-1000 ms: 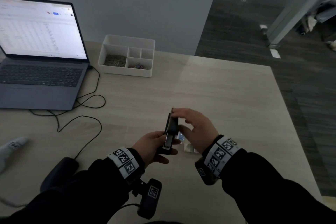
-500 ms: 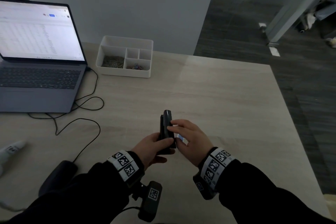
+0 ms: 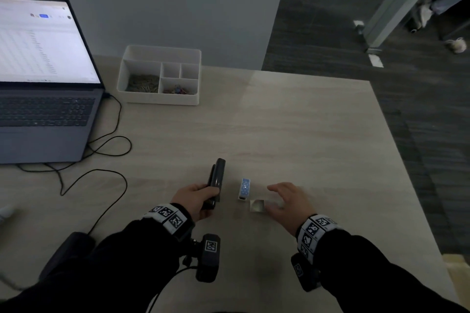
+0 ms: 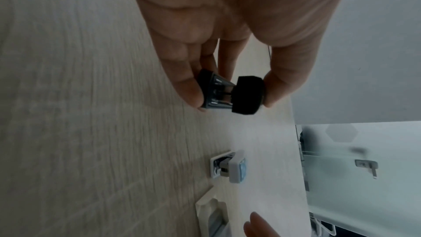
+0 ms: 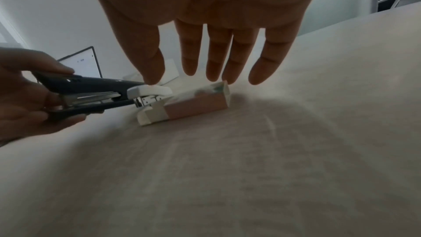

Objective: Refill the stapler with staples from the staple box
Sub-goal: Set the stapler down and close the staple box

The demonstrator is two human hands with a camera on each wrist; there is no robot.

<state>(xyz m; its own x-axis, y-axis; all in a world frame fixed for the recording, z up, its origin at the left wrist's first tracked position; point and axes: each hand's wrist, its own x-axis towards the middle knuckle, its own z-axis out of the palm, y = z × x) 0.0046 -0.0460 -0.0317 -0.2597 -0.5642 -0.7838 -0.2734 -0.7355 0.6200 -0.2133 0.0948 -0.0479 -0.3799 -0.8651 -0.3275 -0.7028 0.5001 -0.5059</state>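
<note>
My left hand [image 3: 195,198] grips the rear of a black stapler [image 3: 215,180], thumb on top and fingers under the base, its nose pointing away from me just above the table. In the left wrist view the stapler [image 4: 230,93] shows a small gap between top and base. To its right a small staple box [image 3: 244,188] with a blue top lies on the table, with staples showing at its open end [image 4: 224,167]. Beside that lies a pale box part [image 3: 257,205]. My right hand [image 3: 284,199] hovers open over that part [image 5: 196,104], fingers spread, holding nothing.
An open laptop [image 3: 43,99] stands at the back left, its black cable [image 3: 106,160] looping across the table toward me. A white desk organizer [image 3: 160,76] with clips sits by the wall. The table's right edge [image 3: 407,173] drops to dark carpet.
My right hand has let go of the stapler and moved right, down over the box parts, which now show. The left hand keeps the stapler and has shifted slightly left.
</note>
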